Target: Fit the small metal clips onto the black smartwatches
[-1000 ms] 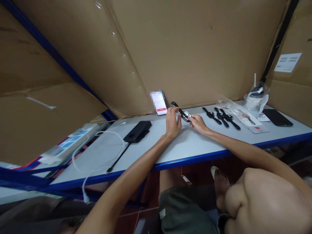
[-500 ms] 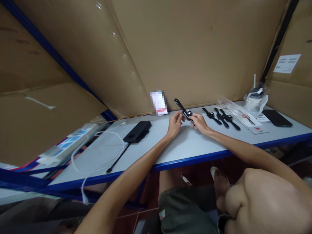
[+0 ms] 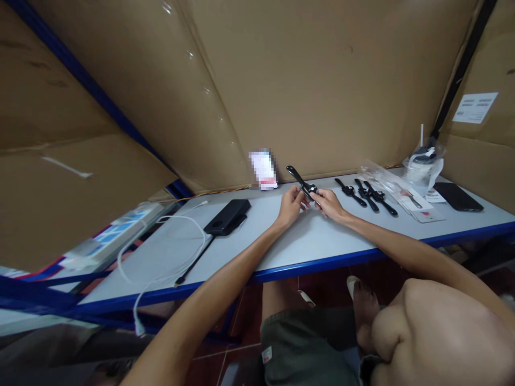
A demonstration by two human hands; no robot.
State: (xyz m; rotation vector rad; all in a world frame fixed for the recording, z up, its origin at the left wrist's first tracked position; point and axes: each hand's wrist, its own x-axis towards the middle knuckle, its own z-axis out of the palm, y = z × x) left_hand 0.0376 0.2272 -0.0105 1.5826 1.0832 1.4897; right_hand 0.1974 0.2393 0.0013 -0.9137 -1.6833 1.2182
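Note:
Both hands hold a black spokeshave above the table, tilted with one handle pointing up and to the left. My left hand has its fingers closed at the tool's middle, near the blade part. My right hand grips the lower handle, most of which its fingers hide, with the thumb close to the bright metal fittings. To the right, three more black spokeshaves lie on the table: one spokeshave, a second spokeshave and a third spokeshave, the last two close together.
On the grey table lie a black power bank and a white cable at left. A lit phone leans on the cardboard wall. Plastic packaging, a bagged cup and a dark phone occupy the right.
The spokeshave's upper end has dipped very slightly, and my fingers have shifted a little around its middle. Everything else lies as before.

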